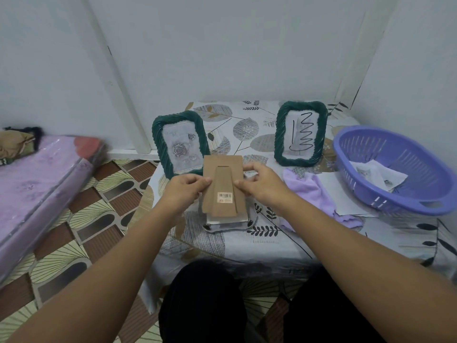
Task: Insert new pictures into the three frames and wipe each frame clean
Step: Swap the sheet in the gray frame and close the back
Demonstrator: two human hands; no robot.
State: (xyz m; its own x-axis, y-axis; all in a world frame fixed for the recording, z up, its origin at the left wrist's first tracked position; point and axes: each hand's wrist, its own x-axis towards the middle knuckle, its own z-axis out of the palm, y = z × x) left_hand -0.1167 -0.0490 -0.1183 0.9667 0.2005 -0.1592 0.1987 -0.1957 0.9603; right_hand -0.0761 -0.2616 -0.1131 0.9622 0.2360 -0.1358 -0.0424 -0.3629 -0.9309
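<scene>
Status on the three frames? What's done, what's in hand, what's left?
Done, apparently: two green frames stand upright with pictures in them, a rose one and a scribble one. In hand: left hand and right hand hold the cardboard backing over the third frame, lying face down. Left: closing it. Wiping can't be judged; the purple cloth lies beside it.

Back of table: two green frames (180,142) (300,133) stand upright, open cloth between them.
Right side: purple basket (395,169), lilac cloth (311,191) and papers (338,194) crowd it.
Front edge: bare table (284,246).
</scene>
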